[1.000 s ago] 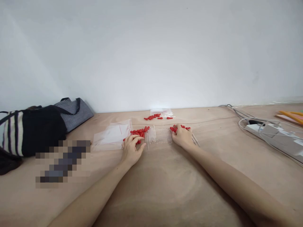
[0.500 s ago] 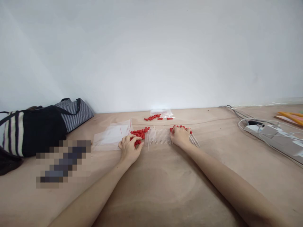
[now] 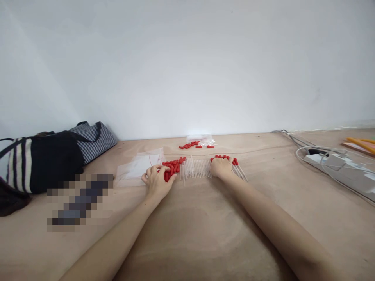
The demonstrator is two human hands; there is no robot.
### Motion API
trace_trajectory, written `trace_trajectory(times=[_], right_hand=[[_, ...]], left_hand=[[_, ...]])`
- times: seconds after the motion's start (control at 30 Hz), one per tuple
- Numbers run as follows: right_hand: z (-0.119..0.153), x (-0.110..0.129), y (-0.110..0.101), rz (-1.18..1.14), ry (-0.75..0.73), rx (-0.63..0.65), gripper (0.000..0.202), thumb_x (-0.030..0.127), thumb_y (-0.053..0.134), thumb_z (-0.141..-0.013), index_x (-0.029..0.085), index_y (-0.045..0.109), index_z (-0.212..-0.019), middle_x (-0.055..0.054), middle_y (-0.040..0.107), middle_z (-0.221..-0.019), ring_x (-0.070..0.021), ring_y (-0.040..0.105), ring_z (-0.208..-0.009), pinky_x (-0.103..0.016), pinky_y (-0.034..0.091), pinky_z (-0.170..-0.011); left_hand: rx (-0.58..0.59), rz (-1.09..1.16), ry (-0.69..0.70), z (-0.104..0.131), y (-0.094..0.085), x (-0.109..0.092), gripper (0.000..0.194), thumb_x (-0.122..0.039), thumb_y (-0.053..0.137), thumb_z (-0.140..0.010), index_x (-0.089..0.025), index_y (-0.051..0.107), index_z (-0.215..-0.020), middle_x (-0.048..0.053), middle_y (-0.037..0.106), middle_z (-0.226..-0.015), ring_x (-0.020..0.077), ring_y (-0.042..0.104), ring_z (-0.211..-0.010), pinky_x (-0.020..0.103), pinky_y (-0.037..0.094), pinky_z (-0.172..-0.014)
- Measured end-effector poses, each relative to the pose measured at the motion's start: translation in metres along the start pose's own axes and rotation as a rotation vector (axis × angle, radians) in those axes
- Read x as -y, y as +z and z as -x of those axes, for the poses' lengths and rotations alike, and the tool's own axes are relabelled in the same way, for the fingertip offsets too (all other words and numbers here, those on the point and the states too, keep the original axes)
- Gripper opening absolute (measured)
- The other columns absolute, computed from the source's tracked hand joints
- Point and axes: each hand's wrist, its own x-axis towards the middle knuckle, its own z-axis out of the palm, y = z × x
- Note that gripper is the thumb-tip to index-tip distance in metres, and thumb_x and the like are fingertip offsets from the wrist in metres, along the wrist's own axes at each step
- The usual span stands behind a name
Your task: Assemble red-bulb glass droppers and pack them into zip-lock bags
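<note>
Left grip (image 3: 157,180) is loosely open, thumb apart from bent fingers, at the near left edge of a pile of red pieces (image 3: 174,167). Right grip (image 3: 221,168) curls at the right end of a row of clear sticks (image 3: 197,168), beside red-tipped sticks (image 3: 241,172); its fingertips are hidden, so whether it holds anything cannot be told. Plastic bags (image 3: 131,170) lie left of the pile on the surface (image 3: 190,230); more red pieces lie on the far side.
</note>
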Motion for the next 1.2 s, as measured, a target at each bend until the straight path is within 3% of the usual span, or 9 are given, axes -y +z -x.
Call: trace_trajectory(times=[0.23,0.4,0.5,0.57,0.7,0.8,0.9,1.03,1.2], right_hand=[[0.013,-0.005,-0.01,-0.028,-0.084,-0.073,0.027,0.026,0.04,-0.078,0.013,0.064,-0.08,-0.016,0.062,-0.09,-0.0282,0.05,-0.09,-0.04,0.024,-0.076],[0.042,-0.026,-0.012,-0.13,-0.492,-0.217,0.02,0.027,0.043,-0.077,0.015,0.058,-0.07,-0.008,0.061,-0.077,-0.0203,0.048,-0.081,-0.033,0.024,-0.072],[0.06,-0.043,-0.007,-0.169,-0.723,-0.203,0.017,0.028,0.046,-0.077,0.017,0.056,-0.068,-0.004,0.06,-0.073,-0.0172,0.047,-0.076,-0.032,0.023,-0.07],[0.069,-0.053,-0.005,-0.186,-0.796,-0.18,0.016,0.028,0.048,-0.077,0.017,0.056,-0.068,-0.003,0.059,-0.07,-0.0162,0.047,-0.075,-0.031,0.022,-0.07],[0.075,-0.065,-0.005,-0.209,-0.825,-0.12,0.017,0.03,0.049,-0.077,0.018,0.056,-0.067,-0.002,0.058,-0.068,-0.0155,0.047,-0.073,-0.032,0.022,-0.071],[0.074,-0.067,-0.008,-0.249,-0.779,-0.067,0.017,0.033,0.05,-0.077,0.019,0.056,-0.07,-0.002,0.059,-0.07,-0.0158,0.049,-0.074,-0.032,0.022,-0.071],[0.073,-0.065,-0.008,-0.292,-0.721,-0.035,0.023,0.041,0.053,-0.075,0.019,0.055,-0.075,-0.002,0.06,-0.075,-0.0165,0.05,-0.075,-0.032,0.023,-0.07],[0.072,-0.058,-0.004,-0.313,-0.636,-0.032,0.024,0.043,0.053,-0.075,0.019,0.055,-0.076,-0.002,0.06,-0.079,-0.0171,0.05,-0.078,-0.032,0.024,-0.071],[0.072,-0.049,0.003,-0.275,-0.491,-0.018,0.017,0.034,0.052,-0.078,0.02,0.056,-0.069,-0.001,0.061,-0.072,-0.0179,0.051,-0.078,-0.034,0.024,-0.072]], left_hand=[[-0.062,-0.047,0.054,-0.002,0.005,0.004,0.017,-0.038,0.06,-0.069,-0.022,0.064,-0.065,0.009,0.051,-0.103,0.0291,0.039,-0.101,0.047,0.025,-0.083],[-0.082,0.001,0.032,-0.003,0.003,0.001,0.017,-0.033,0.058,-0.071,-0.021,0.064,-0.061,0.009,0.054,-0.1,0.0293,0.04,-0.1,0.047,0.026,-0.082],[-0.148,0.048,0.051,-0.001,-0.004,-0.004,0.016,-0.03,0.057,-0.071,-0.021,0.063,-0.06,0.008,0.055,-0.098,0.029,0.041,-0.099,0.047,0.026,-0.083],[-0.17,0.129,0.154,0.005,-0.009,-0.009,0.014,-0.028,0.058,-0.07,-0.02,0.063,-0.059,0.007,0.055,-0.096,0.0273,0.043,-0.098,0.045,0.027,-0.084],[0.008,0.298,0.43,0.021,-0.019,-0.021,0.012,-0.023,0.058,-0.066,-0.02,0.06,-0.055,0.005,0.055,-0.092,0.0247,0.046,-0.094,0.043,0.029,-0.085],[0.173,0.34,0.494,0.03,-0.023,-0.029,0.019,-0.025,0.057,-0.066,-0.018,0.054,-0.049,0.005,0.056,-0.088,0.0245,0.047,-0.091,0.045,0.029,-0.083],[0.296,0.396,0.547,0.028,-0.026,-0.03,0.007,-0.018,0.052,-0.067,-0.019,0.057,-0.063,0.004,0.056,-0.088,0.0221,0.049,-0.09,0.041,0.034,-0.081],[0.47,0.455,0.735,0.018,-0.029,-0.022,0.047,0.0,0.036,-0.063,-0.025,0.057,-0.097,0.002,0.058,-0.099,0.0181,0.05,-0.093,0.034,0.037,-0.084],[0.618,0.479,0.832,0.014,-0.033,-0.012,0.045,0.0,0.037,-0.061,-0.024,0.059,-0.092,0.003,0.058,-0.094,0.0173,0.053,-0.086,0.028,0.042,-0.077]])
